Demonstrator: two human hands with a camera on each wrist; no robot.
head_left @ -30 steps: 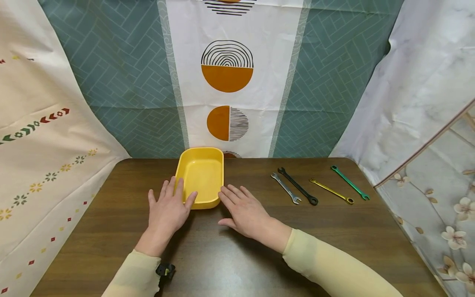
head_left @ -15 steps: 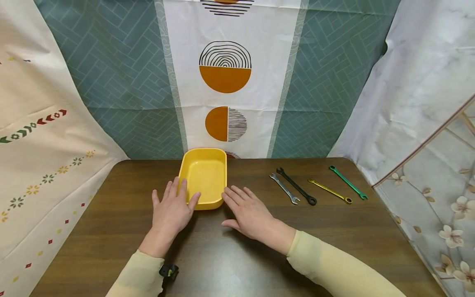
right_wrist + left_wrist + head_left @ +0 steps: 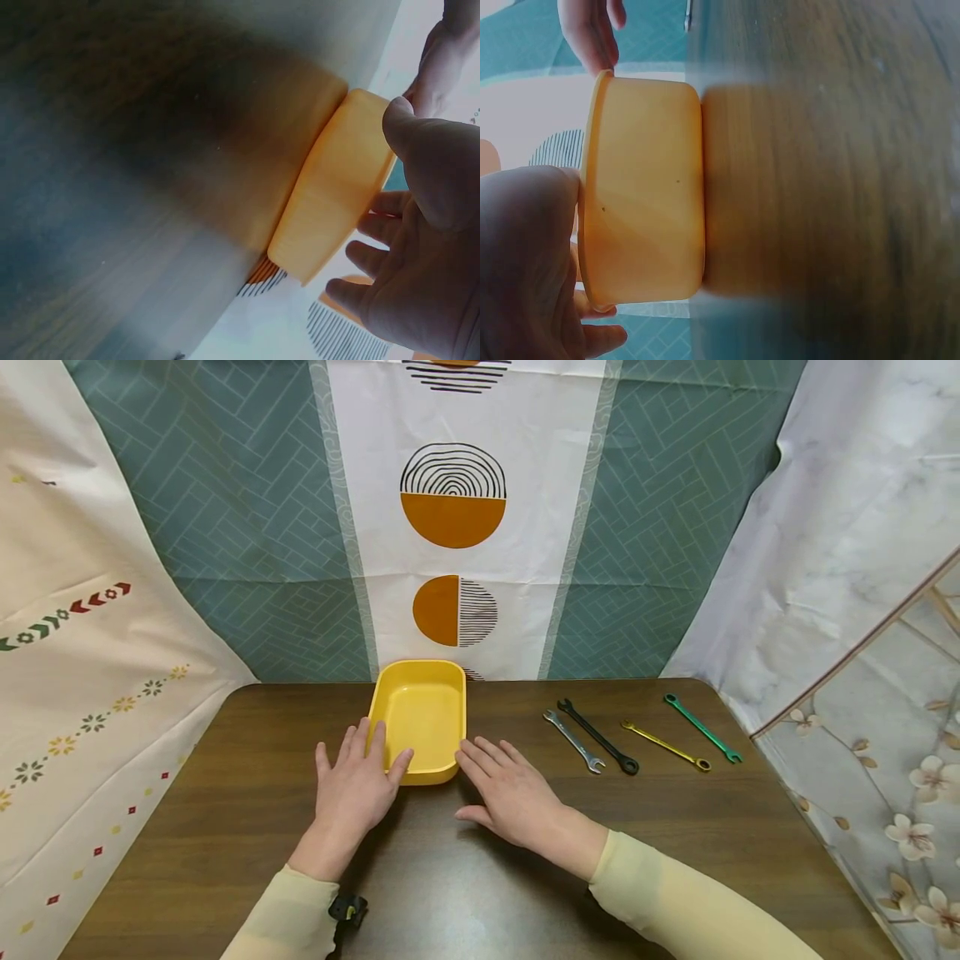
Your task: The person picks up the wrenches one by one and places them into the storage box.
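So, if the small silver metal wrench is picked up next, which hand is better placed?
Probably the right hand: it is on the wrench side of the yellow rectangular tray, nearer the silver wrench. The left hand is at the opposite side.

The head view is brightly, evenly lit and fairly sharp, right up to the printed backdrop [image 3: 525, 543]. Pale glare spreads over the near middle of the brown tabletop [image 3: 457, 902], with soft shadows beside the left hand [image 3: 351, 793] and beneath the right hand [image 3: 517, 793]. Both wrist views are dimmer and hazy, the wood blurred, with an orange reflection of the yellow tray [image 3: 645, 195] on its sheen.
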